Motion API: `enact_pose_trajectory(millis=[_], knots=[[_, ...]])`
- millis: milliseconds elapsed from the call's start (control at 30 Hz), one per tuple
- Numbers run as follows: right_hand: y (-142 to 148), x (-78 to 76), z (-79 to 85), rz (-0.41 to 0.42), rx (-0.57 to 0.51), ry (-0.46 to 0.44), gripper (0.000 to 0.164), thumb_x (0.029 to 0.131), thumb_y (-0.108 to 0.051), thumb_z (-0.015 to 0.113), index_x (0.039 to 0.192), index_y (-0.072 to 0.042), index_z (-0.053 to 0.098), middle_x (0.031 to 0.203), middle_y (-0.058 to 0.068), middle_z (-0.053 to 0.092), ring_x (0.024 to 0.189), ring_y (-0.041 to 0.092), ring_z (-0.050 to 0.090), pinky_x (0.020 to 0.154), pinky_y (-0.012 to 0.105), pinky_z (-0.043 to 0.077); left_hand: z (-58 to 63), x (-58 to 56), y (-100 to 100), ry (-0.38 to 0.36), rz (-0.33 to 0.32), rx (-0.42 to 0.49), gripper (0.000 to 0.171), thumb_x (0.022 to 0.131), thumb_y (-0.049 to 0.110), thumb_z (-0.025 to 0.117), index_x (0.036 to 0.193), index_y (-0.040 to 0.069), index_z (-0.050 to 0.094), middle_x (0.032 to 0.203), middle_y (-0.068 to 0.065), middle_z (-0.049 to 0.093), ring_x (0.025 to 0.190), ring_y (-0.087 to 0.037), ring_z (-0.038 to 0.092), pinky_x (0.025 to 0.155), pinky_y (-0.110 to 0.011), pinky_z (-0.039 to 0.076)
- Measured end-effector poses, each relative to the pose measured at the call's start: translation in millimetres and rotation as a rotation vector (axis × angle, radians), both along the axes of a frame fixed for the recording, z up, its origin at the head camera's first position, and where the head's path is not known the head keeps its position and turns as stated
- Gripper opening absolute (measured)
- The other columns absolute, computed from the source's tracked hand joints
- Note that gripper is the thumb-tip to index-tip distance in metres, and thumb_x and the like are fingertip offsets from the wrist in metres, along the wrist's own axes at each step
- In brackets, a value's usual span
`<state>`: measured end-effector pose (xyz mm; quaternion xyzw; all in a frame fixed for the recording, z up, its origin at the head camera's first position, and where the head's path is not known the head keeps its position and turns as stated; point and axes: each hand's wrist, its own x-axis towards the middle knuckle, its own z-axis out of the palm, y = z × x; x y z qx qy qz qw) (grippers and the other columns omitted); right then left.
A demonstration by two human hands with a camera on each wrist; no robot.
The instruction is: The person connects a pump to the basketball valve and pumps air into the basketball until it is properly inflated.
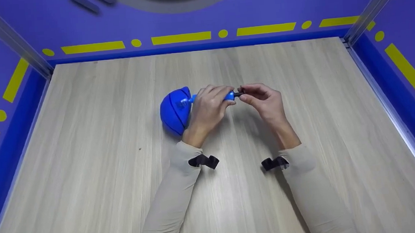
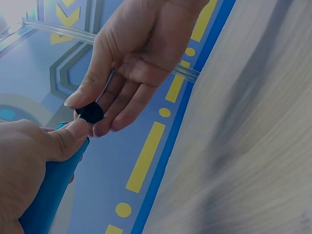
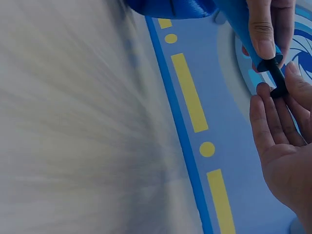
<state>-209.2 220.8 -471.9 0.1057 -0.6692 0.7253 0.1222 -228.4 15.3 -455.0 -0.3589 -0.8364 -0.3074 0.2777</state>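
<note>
A blue ball (image 1: 175,113) with dark seam lines sits left of the hands, sagging on one side as if short of air. My left hand (image 1: 208,103) grips the blue barrel of a hand pump (image 1: 230,96), whose left end meets the ball. At the barrel's right end, my right hand (image 1: 268,103) pinches the black plunger handle (image 3: 279,91) between thumb and fingers. A short length of black rod (image 3: 276,74) shows between barrel and handle in the right wrist view. Most of the barrel is hidden under the left hand in the head view.
The wood-grain table (image 1: 86,158) spreads around both arms. Purple-blue walls (image 1: 258,10) with yellow marks enclose its back and sides. Each sleeve carries a black wrist strap (image 1: 204,161). A tiny dark speck (image 1: 140,149) lies on the tabletop.
</note>
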Motion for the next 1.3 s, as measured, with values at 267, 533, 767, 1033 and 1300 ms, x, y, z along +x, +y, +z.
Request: enact_pose_trajectory(millis=[267,533,767,1033,1300], knots=[[21.7,-1.2,3.9,-0.057,0.04,0.021,0.028,0.094,0.0,0.081,0.12,0.006,0.075,0.118,0.017,0.075,0.108,0.026,0.073,0.093,0.032,0.058,0.7,-4.6,-7.3,0.022,0.006,0.048,0.035,0.097,0.031,0.076,0.118,0.003,0.079,0.114,-0.008,0.079,0.1,-0.027,0.071,0.085,-0.04,0.057],[45.7,-5.4,3.5,-0.103,-0.133,0.013,0.027,0.093,0.007,0.078,0.119,0.011,0.074,0.115,0.02,0.076,0.107,0.027,0.074,0.095,0.037,0.058,1.2,-5.6,-13.8,0.019,0.037,0.078,0.034,0.097,0.029,0.078,0.118,0.002,0.079,0.115,-0.009,0.079,0.099,-0.027,0.071,0.084,-0.04,0.056],[31.0,-3.3,-0.1,-0.09,-0.124,0.017,0.024,0.093,0.009,0.078,0.117,0.01,0.074,0.115,0.019,0.076,0.107,0.026,0.074,0.095,0.036,0.059,1.1,-2.4,-7.8,0.028,0.046,0.044,0.033,0.098,0.027,0.077,0.118,0.0,0.078,0.115,-0.011,0.078,0.1,-0.029,0.071,0.086,-0.041,0.056],[-1.6,0.4,-2.6,-0.039,-0.028,0.027,0.024,0.092,0.009,0.078,0.116,0.011,0.074,0.113,0.018,0.076,0.105,0.025,0.074,0.093,0.034,0.059,0.2,2.3,1.9,0.032,0.033,0.011,0.032,0.096,0.026,0.078,0.117,0.001,0.077,0.113,-0.01,0.078,0.099,-0.029,0.07,0.085,-0.041,0.057],[1.2,1.3,-0.4,-0.004,0.049,0.035,0.026,0.094,0.007,0.077,0.12,0.01,0.074,0.115,0.018,0.076,0.106,0.024,0.074,0.092,0.031,0.059,1.2,2.0,0.4,-0.004,0.008,0.022,0.035,0.096,0.03,0.077,0.119,0.004,0.079,0.114,-0.008,0.079,0.101,-0.027,0.071,0.088,-0.039,0.057]])
